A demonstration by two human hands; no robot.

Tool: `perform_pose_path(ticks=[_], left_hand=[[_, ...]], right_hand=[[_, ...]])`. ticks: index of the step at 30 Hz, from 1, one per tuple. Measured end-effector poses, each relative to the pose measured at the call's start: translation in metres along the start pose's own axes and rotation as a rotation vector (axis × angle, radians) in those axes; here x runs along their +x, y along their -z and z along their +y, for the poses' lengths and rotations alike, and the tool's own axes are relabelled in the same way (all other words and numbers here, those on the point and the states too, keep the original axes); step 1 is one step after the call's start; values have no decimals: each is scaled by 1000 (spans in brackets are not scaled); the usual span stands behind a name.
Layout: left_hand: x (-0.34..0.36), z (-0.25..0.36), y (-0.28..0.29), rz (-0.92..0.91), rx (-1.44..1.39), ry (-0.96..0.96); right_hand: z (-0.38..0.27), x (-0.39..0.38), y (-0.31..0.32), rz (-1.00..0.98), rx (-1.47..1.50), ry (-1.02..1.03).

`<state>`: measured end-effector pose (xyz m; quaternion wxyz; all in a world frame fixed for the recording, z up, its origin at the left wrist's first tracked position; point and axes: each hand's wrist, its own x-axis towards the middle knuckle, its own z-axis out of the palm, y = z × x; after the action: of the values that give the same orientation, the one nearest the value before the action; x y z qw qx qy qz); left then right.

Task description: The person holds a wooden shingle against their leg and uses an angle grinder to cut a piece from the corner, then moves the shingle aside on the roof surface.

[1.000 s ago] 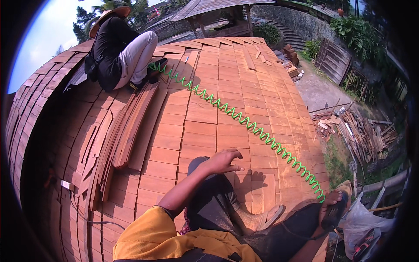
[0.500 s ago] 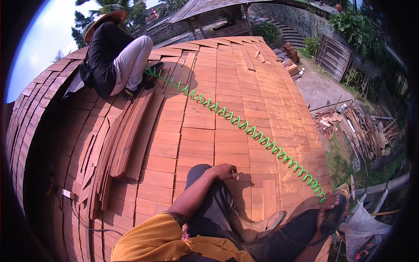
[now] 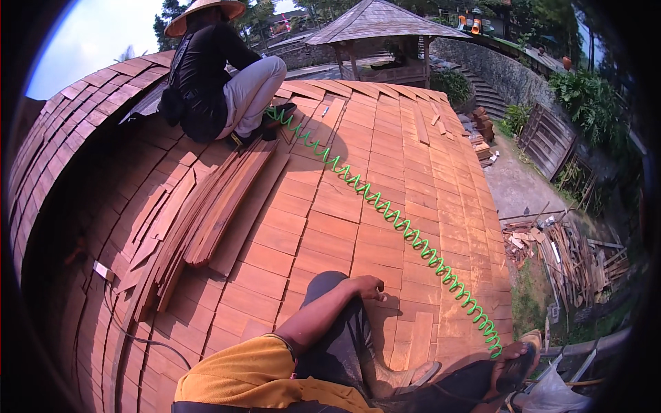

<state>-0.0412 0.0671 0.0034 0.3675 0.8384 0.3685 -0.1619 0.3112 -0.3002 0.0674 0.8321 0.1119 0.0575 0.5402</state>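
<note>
"If starting from the nearest thing, where to look?"

"At the green coiled hose, stretched slantwise over the shingled roof from 11 o'clock to between 4 and 5."

"Likely to handle how?"

"Judging by looks, light and springy, perhaps slick, apt to recoil if let go. Best gripped around several bunched coils near the lower end, not by one thin loop."

"And the fingers?"

"On the left hand, at 5 o'clock by the bent knee, loosely curled, with nothing seen in them. On the right hand, close to the hose's lower end, impossible to tell; too dark and crowded."

"Farther out?"

"Toward 9, stacked wooden strips; at 11, a crouching co-worker; past 3, scrap wood; between 12 and 1, a pavilion."
</note>
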Motion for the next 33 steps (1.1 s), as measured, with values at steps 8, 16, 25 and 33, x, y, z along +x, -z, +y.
perform_pose_path(ticks=[8,16,25,33], left_hand=[[-15,7,-4,49,51,-8],[-17,10,0,42,69,-23],[-17,9,-1,38,59,18],[-24,13,3,32,34,13]], right_hand=[[8,-5,-10,-31,39,50],[2,-3,-12,8,-69,73],[9,-10,-16,-26,-57,36],[-1,-6,-2,-40,2,57]])
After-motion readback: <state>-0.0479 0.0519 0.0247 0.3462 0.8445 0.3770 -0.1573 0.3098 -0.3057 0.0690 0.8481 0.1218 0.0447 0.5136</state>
